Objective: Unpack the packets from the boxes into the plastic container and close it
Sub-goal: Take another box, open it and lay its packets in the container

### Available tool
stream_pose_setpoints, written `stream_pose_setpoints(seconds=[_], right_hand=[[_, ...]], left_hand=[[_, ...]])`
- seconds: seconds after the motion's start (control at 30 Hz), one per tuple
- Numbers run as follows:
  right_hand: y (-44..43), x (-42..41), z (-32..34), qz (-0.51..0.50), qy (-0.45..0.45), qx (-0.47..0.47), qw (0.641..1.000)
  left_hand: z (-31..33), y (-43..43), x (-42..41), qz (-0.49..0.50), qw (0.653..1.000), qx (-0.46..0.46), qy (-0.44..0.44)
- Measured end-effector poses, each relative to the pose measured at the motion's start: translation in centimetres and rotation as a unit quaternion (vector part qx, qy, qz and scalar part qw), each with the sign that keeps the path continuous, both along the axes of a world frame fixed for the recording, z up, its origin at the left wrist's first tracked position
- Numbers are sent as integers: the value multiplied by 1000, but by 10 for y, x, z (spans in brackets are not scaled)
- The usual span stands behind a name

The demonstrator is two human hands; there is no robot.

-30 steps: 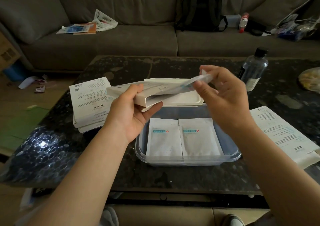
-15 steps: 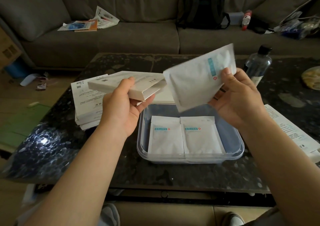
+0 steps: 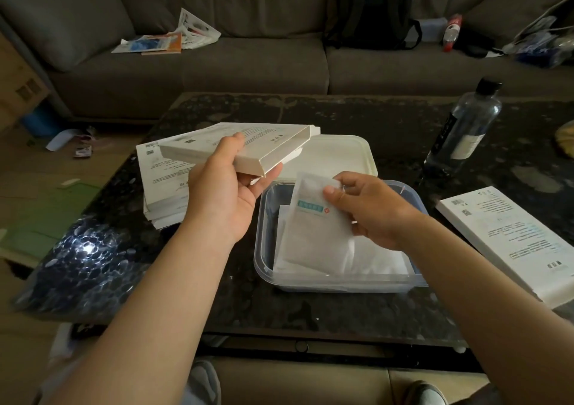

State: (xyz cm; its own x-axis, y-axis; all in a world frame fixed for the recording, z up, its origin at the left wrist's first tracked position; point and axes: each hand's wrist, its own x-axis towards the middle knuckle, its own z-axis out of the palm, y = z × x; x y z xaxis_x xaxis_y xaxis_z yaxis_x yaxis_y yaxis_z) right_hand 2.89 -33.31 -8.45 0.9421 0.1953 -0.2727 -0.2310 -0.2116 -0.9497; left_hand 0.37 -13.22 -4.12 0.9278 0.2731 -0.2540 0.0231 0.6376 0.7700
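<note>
Clear plastic container point(image 3: 338, 282) holds flat white packets; right hand point(image 3: 369, 210) pinches a matte packet point(image 3: 313, 233) over it. Left of it, left hand point(image 3: 222, 193) grips a thin cardboard box point(image 3: 248, 147).

Container point(image 3: 264, 268) mid table point(image 3: 388, 119), lid point(image 3: 341, 156) behind, boxes point(image 3: 161, 193) left, bottle point(image 3: 462, 131) right
</note>
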Motion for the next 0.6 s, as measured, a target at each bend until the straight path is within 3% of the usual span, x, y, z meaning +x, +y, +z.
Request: stream_pose_setpoints(seconds=[0.13,0.27,0.47,0.6], right_hand=[[10,1,-4,31,-45,-131,990],[12,0,0,92,-83,-265,956],[15,-7,-4,113,-173,-469,859],[12,-11,-11,139,-232,-590,761]], left_hand=[[0,0,0,-5,1000,5,7],[1,1,1,-8,1000,2,8],[1,0,1,-14,1000,3,8],[2,-1,0,-18,1000,5,10]])
